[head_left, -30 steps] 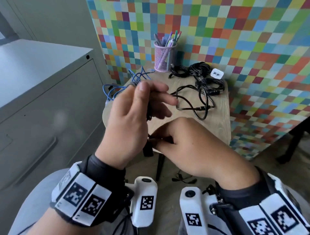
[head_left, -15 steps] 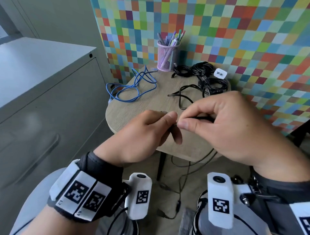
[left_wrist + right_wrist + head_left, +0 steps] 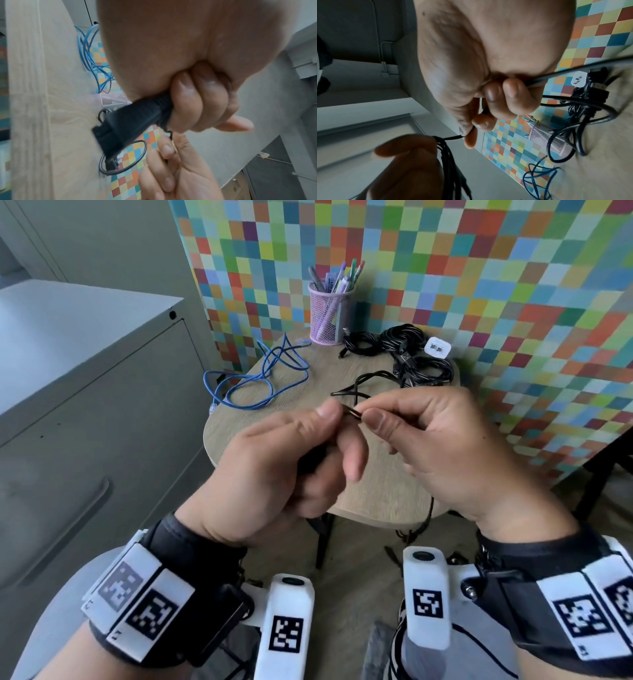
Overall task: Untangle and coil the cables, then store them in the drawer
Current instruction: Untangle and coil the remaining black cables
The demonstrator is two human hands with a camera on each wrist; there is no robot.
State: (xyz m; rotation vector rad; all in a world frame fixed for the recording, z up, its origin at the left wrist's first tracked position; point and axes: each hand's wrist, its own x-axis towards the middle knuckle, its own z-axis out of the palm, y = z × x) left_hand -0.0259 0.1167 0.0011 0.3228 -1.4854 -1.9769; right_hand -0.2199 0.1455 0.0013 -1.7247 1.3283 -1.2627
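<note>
Both hands hold one thin black cable (image 3: 352, 413) above the near edge of the small round wooden table (image 3: 291, 419). My left hand (image 3: 291, 460) grips gathered loops of it, with the black plug (image 3: 130, 121) sticking out of the fist. My right hand (image 3: 404, 433) pinches the cable between thumb and forefinger right beside the left thumb. The rest of the cable (image 3: 421, 518) hangs off the table edge toward the floor. A loose blue cable (image 3: 260, 378) lies on the table's left. A tangle of black cables (image 3: 407, 354) sits at the back right.
A pink mesh pen cup (image 3: 328, 313) stands at the table's back edge against the coloured checkered wall. A white charger (image 3: 437, 348) lies beside the black tangle. A grey metal cabinet (image 3: 85, 392) with a drawer handle (image 3: 65, 525) stands on the left.
The hands have come together at chest height: the right hand rose from below the left and now pinches the cable next to the left thumb. The blue cable has come into full view.
</note>
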